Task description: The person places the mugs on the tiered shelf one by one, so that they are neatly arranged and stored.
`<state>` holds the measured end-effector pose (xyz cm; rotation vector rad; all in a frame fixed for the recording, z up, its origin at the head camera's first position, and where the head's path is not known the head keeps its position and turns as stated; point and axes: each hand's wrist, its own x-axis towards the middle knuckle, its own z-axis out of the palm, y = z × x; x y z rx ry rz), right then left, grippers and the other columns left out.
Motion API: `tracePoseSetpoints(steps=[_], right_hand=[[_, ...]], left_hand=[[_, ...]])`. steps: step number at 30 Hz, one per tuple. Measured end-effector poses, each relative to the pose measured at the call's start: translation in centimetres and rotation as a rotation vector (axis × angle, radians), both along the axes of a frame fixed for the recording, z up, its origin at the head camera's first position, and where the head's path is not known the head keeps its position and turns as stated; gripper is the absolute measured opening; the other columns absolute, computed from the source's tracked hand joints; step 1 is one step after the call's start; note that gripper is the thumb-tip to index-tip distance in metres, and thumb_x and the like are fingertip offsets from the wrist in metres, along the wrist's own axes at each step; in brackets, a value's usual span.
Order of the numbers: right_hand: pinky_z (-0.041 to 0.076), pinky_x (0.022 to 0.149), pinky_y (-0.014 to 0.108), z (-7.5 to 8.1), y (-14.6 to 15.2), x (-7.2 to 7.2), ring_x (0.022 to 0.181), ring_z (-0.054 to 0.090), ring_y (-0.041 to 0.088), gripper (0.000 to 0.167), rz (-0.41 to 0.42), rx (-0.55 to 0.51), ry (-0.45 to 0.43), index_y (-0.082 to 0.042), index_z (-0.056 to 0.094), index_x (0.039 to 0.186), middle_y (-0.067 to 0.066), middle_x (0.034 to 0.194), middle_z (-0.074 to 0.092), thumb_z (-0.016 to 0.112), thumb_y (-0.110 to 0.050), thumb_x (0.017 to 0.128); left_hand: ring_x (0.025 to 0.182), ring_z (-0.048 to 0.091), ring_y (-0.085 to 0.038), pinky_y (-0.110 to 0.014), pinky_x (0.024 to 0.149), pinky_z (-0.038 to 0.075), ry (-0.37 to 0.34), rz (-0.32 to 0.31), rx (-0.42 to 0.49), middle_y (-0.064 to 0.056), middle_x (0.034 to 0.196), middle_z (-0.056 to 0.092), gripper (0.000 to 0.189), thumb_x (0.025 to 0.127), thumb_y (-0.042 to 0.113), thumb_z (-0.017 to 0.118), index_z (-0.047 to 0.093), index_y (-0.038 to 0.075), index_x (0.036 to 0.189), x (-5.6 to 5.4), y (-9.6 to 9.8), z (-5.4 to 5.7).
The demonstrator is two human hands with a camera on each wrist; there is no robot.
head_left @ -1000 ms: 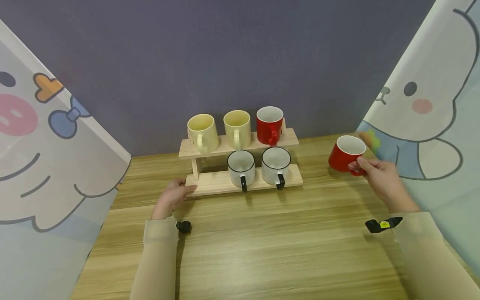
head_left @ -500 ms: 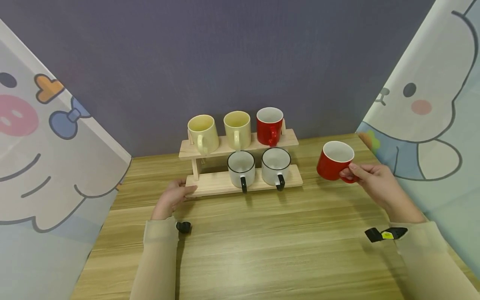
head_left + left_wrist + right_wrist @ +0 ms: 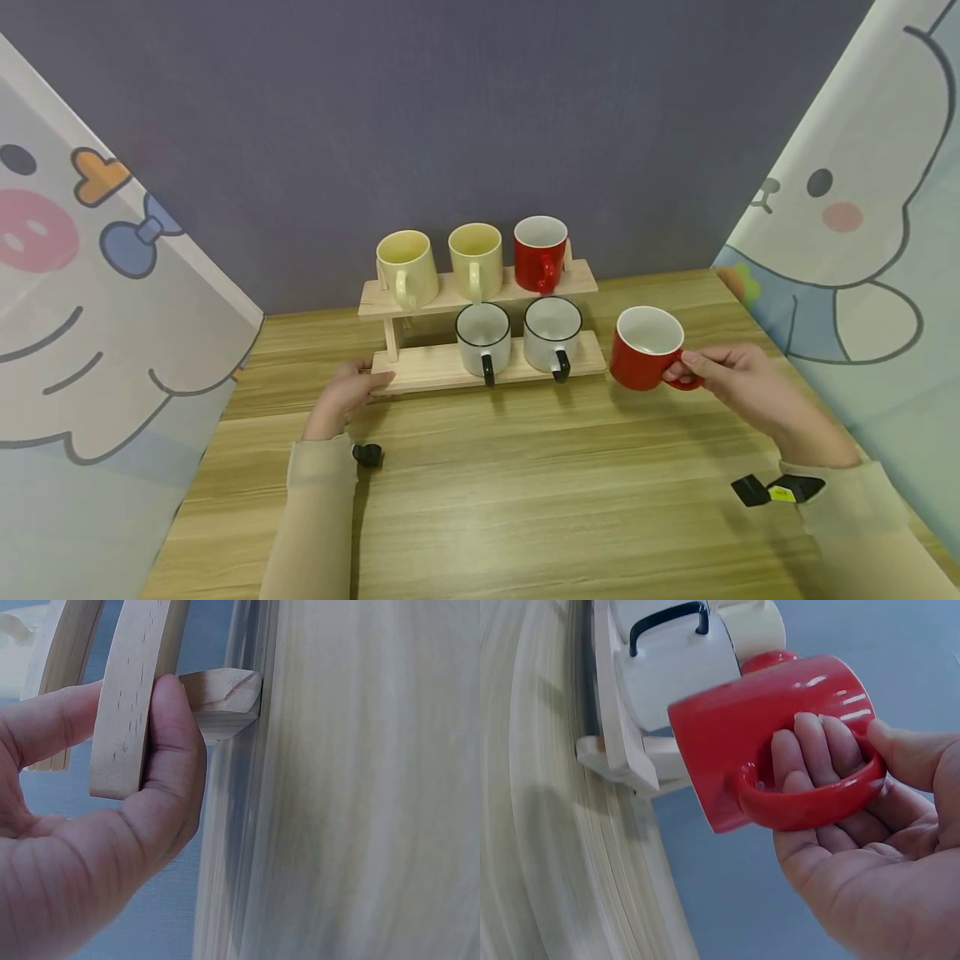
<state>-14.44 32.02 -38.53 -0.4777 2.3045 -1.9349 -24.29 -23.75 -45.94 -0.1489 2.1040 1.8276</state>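
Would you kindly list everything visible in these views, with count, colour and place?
wooden rack: 1, pale wood, two tiers, back of table
cream mugs: 2, upper tier, left and middle
red mug on rack: 1, upper tier, right
white mugs: 2, black handles, lower tier
held red mug: 1, right of rack
table: 1, light wood
cartoon panels: 2, either side
left hand: grips rack's lower left end
right hand: fingers through held mug's handle

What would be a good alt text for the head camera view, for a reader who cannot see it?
A person's right hand holds a red mug by its handle just right of a two-tier wooden rack, while the left hand grips the rack's lower left end. The rack carries two cream mugs and a red one above, and two white mugs below.
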Motion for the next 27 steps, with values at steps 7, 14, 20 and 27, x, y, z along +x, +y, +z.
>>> tracePoseSetpoints(steps=[7,14,20,27], right_hand=[[0.053,0.087,0.025,0.2,-0.5,0.4,0.099,0.068,0.017,0.024,0.14,-0.004,0.004,0.015,0.07,0.103,0.015,0.098,0.074,0.048,0.005,0.106],[0.055,0.085,0.029,0.5,-1.6,1.1,0.097,0.07,0.019,0.022,0.205,0.016,-0.011,0.015,0.07,0.103,0.019,0.099,0.073,0.049,0.006,0.105],[0.056,0.085,0.033,0.4,-3.7,1.4,0.096,0.069,0.021,0.021,0.269,-0.014,-0.023,0.016,0.069,0.107,0.022,0.099,0.072,0.05,0.007,0.104],[0.057,0.085,0.035,0.2,-6.3,1.2,0.095,0.069,0.022,0.02,0.34,-0.012,-0.032,0.012,0.072,0.104,0.022,0.098,0.072,0.053,0.004,0.104]], left_hand=[[0.109,0.062,-0.034,-0.047,0.098,0.05,0.011,-0.012,-0.012,-0.026,0.124,0.052,0.054,0.104,0.007,0.059,0.033,-0.018,0.144,0.1,-0.1,0.1],[0.109,0.059,-0.034,-0.046,0.097,0.051,0.015,-0.025,-0.007,-0.024,0.124,0.05,0.057,0.104,0.008,0.06,0.031,-0.019,0.145,0.0,-0.2,-0.1],[0.106,0.061,-0.032,-0.045,0.096,0.052,-0.006,-0.003,-0.006,-0.025,0.122,0.052,0.052,0.104,0.006,0.06,0.035,-0.018,0.142,0.0,0.0,-0.1],[0.104,0.062,-0.031,-0.045,0.096,0.051,-0.014,-0.007,-0.028,-0.024,0.122,0.05,0.056,0.104,0.008,0.06,0.031,-0.019,0.143,0.0,-0.1,-0.1]])
